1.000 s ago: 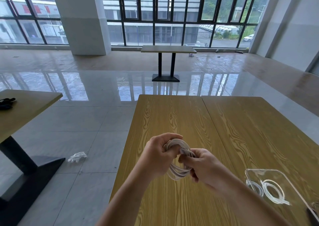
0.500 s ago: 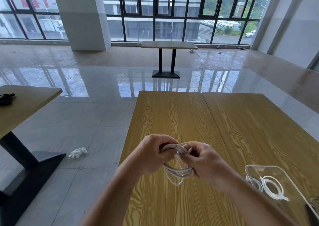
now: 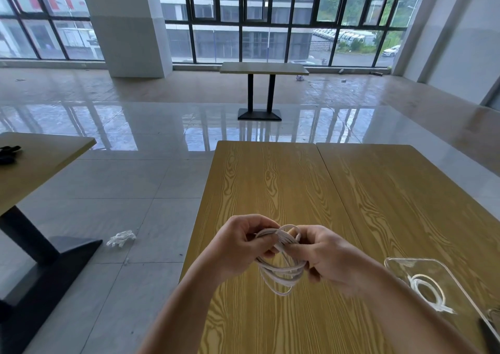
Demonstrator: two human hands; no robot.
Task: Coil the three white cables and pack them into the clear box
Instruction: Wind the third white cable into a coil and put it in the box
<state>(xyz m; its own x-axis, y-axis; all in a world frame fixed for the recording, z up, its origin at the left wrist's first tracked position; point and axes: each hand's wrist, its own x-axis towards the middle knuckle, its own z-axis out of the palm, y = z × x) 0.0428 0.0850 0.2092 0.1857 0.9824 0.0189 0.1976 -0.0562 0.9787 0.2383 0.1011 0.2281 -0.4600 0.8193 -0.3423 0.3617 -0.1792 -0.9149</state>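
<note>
Since a moment ago your hands have drawn closer over the yellow wood-grain table (image 3: pixel 270 180) — your left hand (image 3: pixel 240 245) and right hand (image 3: pixel 324 259) both pinch one coiled white cable (image 3: pixel 281 275), fingers curled around its top. Right of it, the clear plastic box (image 3: pixel 443 272) holds at least one white cable coil (image 3: pixel 430 291) — the exact count is unclear. No writing is legible.

Glossy tiled floor (image 3: pixel 130 186) (mirroring tall windows (image 3: pixel 259 18)), wooden tables (image 3: pixel 351 191), white pillar (image 3: pixel 127 23).
</note>
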